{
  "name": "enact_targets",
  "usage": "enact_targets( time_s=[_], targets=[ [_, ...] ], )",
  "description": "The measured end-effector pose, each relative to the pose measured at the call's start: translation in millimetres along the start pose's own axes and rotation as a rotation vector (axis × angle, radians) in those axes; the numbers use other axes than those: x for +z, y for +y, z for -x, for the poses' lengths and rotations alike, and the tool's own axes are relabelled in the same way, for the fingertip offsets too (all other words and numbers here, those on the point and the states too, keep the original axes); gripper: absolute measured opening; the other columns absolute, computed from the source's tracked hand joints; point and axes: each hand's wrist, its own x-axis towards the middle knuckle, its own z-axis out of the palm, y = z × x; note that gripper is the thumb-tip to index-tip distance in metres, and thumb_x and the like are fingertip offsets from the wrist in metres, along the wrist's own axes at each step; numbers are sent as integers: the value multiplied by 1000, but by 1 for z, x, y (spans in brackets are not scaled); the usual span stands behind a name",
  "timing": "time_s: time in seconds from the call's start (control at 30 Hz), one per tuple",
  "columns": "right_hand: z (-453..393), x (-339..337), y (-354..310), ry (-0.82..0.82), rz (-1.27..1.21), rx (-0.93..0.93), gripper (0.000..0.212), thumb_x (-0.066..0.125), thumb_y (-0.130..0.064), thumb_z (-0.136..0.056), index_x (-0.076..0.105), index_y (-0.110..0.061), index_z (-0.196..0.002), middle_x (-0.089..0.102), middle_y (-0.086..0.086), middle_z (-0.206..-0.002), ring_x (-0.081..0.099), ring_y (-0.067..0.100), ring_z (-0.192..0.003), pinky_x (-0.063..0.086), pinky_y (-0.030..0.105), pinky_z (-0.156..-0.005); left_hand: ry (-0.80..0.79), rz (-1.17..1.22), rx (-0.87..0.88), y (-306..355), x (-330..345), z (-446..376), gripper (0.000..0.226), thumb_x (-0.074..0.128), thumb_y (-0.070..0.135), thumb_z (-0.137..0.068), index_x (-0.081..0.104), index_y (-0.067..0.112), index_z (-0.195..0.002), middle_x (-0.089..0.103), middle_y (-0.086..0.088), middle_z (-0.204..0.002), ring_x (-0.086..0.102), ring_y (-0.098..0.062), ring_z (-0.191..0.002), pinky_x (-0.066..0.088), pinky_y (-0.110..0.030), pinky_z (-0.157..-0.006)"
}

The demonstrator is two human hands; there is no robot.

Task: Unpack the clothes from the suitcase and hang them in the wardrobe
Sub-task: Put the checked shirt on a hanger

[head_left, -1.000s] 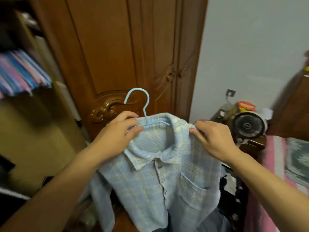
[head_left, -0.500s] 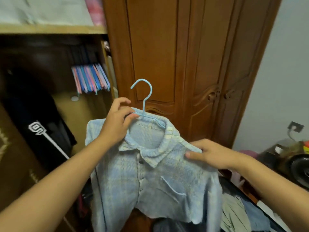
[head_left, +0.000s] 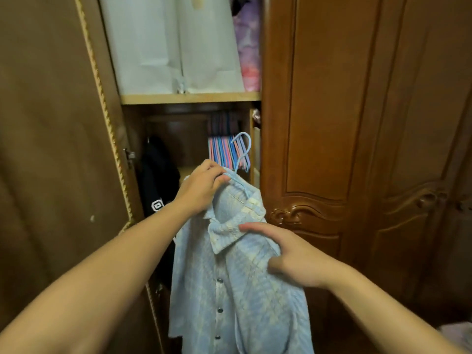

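A: Entry, hanging step. Left hand point(head_left: 201, 186) grips the light blue hanger point(head_left: 241, 159) at its neck together with the shirt's top edge, fingers curled round both. Right hand point(head_left: 288, 254) lies on the near shoulder of the pale blue plaid shirt point(head_left: 229, 290), fingers fairly straight, thumb tucked under the cloth; it steadies more than it grips.

B: Where is the shirt relative to the wardrobe point(head_left: 332, 123)?

A: Just in front of the open bay, below the wooden shelf point(head_left: 189, 97). The hook points up toward the far right of the bay. The rail itself is not visible; I judge it sits under the shelf, where the bunch of pink and blue empty hangers point(head_left: 224, 152) hangs.

B: Best way to finish?

A: Lift with the left hand until the hook clears the rail, keep the hook's opening turned toward it, then lower it on. The right hand should keep the shoulder from sliding off the hanger, letting go only once the weight is taken.

B: Obstacles?

A: 3 things. The empty hangers crowd the far right, so the hook could snag them; aim left of them. A dark garment with a white logo point(head_left: 158, 185) hangs at the left, leaving a gap between. The open door point(head_left: 51, 149) on the left narrows elbow room.

B: Other contents?

A: White bags point(head_left: 173, 47) and a pink-purple bundle point(head_left: 247, 47) on the shelf.
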Motion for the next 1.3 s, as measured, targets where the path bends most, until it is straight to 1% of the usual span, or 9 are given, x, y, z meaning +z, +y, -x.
enact_targets(
  time_s=[0.17, 0.27, 0.4, 0.53, 0.67, 0.77, 0.93, 1.07, 1.3],
  targets=[
    [-44, 15, -4, 72, -311, 18, 97, 48, 23, -75, 50, -48, -141, 45, -23, -148, 46, -7, -132, 45, 24, -106, -82, -17, -1, -31, -22, -19, 34, 48, 44, -104, 59, 25, -130, 41, 6, -138, 41, -14, -128, 35, -34, -110],
    [-75, 14, -1, 44, -441, 60, 97, 45, 24, -77, 52, -50, -138, 49, -18, -147, 49, 9, -134, 45, 43, -110, 14, -339, 37, -63, -48, -28, 50, 41, 51, -103, 50, 25, -145, 38, -8, -151, 34, -29, -138, 27, -42, -115],
    [-121, 33, 9, 137, -360, 117, 97, 43, 23, -75, 49, -48, -142, 40, -21, -145, 41, 0, -132, 41, 26, -105, 149, -978, -73, -118, -94, -20, 48, 45, 34, -97, 52, 18, -142, 35, -21, -155, 19, -45, -148, 7, -56, -123],
    [-181, 59, 17, 169, -365, 188, 92, 33, 22, -79, 48, -38, -146, 43, -13, -139, 57, -15, -94, 52, 24, -90, 74, -1289, -239, -146, -122, -9, 54, 33, 36, -100, 44, 16, -150, 19, -22, -162, 1, -58, -147, 0, -62, -121],
    [-242, 67, 29, 144, -346, 191, 85, 28, 19, -82, 49, -34, -146, 43, -1, -153, 51, 1, -117, 53, 15, -86, 49, -1366, -250, -149, -120, -6, 59, 29, 39, -100, 37, 16, -153, 18, -21, -164, -6, -62, -145, -2, -65, -119],
    [-287, 62, 24, 134, -376, 158, 75, 32, 13, -89, 50, -33, -146, 44, 4, -152, 53, 17, -125, 53, 27, -96, 55, -1362, -264, -150, -116, -7, 57, 31, 37, -99, 41, 16, -150, 21, -22, -163, -5, -60, -146, -2, -65, -119],
    [-381, 23, 17, 141, -396, 142, 72, 31, 6, -90, 48, -35, -146, 54, 8, -136, 65, 35, -110, 56, 49, -94, 98, -1337, -284, -158, -117, -23, 55, 35, 38, -100, 44, 13, -148, 18, -25, -163, -3, -59, -148, -4, -64, -120],
    [-459, -8, 27, 147, -352, 103, 67, 35, 1, -91, 47, -35, -146, 53, 16, -142, 68, 32, -100, 58, 51, -89, 111, -1434, -288, -173, -113, -30, 59, 26, 39, -104, 27, 7, -154, 2, -32, -164, -14, -61, -145, -6, -62, -120],
    [-543, -43, 25, 120, -314, 98, 75, 25, 10, -89, 37, -26, -153, 37, 18, -154, 55, 38, -122, 54, 44, -95, 132, -1491, -308, -188, -97, -38, 59, 23, 32, -101, 26, 5, -154, 1, -32, -164, -17, -61, -144, -7, -61, -122]
  ],
)
